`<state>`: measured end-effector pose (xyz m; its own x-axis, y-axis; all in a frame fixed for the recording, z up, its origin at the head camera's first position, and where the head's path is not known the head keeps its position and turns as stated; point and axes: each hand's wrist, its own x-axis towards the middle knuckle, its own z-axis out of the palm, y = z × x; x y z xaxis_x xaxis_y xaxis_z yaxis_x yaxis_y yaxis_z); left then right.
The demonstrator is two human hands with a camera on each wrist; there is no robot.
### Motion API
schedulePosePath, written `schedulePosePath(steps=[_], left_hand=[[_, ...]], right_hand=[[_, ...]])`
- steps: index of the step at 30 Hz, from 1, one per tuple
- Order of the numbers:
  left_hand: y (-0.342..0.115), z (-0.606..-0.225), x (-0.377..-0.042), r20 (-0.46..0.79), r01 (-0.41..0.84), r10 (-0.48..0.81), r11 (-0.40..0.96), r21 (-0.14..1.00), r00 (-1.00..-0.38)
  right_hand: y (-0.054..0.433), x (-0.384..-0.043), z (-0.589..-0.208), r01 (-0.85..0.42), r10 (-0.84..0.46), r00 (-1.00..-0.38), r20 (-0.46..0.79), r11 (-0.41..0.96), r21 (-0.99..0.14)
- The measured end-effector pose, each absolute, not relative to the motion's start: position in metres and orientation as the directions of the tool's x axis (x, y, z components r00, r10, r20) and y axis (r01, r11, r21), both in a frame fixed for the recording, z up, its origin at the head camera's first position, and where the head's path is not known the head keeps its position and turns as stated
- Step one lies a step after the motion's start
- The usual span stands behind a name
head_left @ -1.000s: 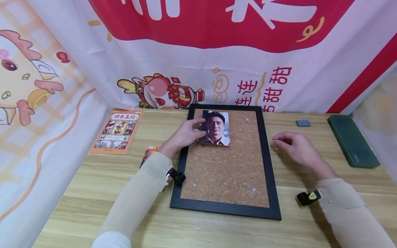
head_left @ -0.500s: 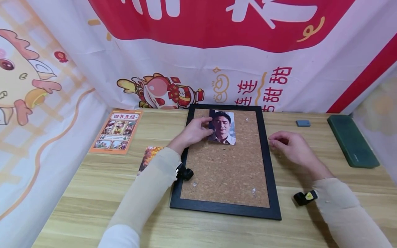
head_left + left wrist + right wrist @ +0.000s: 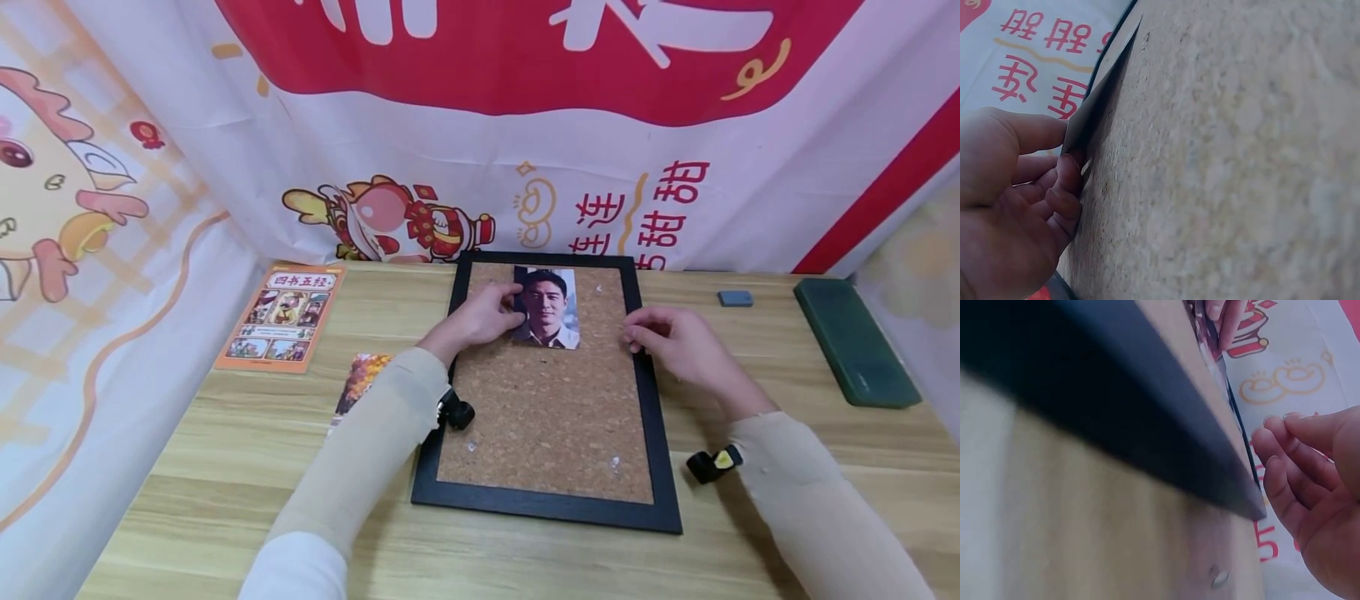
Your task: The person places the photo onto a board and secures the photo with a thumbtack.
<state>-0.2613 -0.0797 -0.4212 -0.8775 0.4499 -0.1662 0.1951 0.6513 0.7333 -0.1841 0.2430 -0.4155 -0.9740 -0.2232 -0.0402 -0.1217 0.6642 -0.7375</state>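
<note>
A portrait photo (image 3: 550, 310) lies over the upper part of a black-framed cork board (image 3: 551, 417). My left hand (image 3: 483, 315) pinches its left edge between thumb and fingers. The left wrist view shows the photo (image 3: 1100, 97) edge-on, slanting up off the cork. My right hand (image 3: 667, 337) hovers at the board's right frame bar, right of the photo. In the right wrist view, thumb and forefinger of the right hand (image 3: 1319, 475) come together at the tips, other fingers curled; I cannot tell whether something tiny sits between them.
Small clear pins (image 3: 616, 463) sit near the board's corners. Another small clear piece (image 3: 1219, 578) lies on the table beside the frame. Left are an orange booklet (image 3: 277, 321) and an autumn-coloured picture (image 3: 360, 379), partly under the left sleeve. Right are a blue eraser (image 3: 735, 298) and green case (image 3: 855, 342).
My left hand has slid the photo to the right across the upper board. My right hand has moved left, from the table to over the frame's right bar.
</note>
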Motion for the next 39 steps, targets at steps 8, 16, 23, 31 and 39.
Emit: schedulePosePath(steps=[8, 16, 23, 31, 39], left_hand=[[-0.083, -0.42, -0.262, -0.179, 0.2, 0.475, 0.642, 0.74, -0.861], [-0.083, -0.421, -0.262, -0.206, 0.184, 0.483, 0.643, 0.744, -0.851], [-0.085, -0.419, -0.263, -0.223, 0.183, 0.485, 0.655, 0.733, -0.846], [-0.085, -0.418, -0.264, -0.208, 0.195, 0.494, 0.644, 0.74, -0.844], [-0.085, -0.421, -0.264, -0.205, 0.196, 0.487, 0.651, 0.733, -0.849]], right_hand=[[0.215, -0.218, -0.404, -0.005, -0.2, -0.968, -0.152, 0.621, -0.784], [0.19, -0.247, -0.408, 0.034, -0.178, -0.973, -0.145, 0.514, -0.857], [0.169, -0.269, -0.413, 0.086, -0.163, -0.973, -0.16, 0.391, -0.916], [0.155, -0.289, -0.416, 0.17, -0.139, -0.965, -0.221, 0.308, -0.936], [0.143, -0.302, -0.42, 0.201, -0.12, -0.96, -0.254, 0.336, -0.92]])
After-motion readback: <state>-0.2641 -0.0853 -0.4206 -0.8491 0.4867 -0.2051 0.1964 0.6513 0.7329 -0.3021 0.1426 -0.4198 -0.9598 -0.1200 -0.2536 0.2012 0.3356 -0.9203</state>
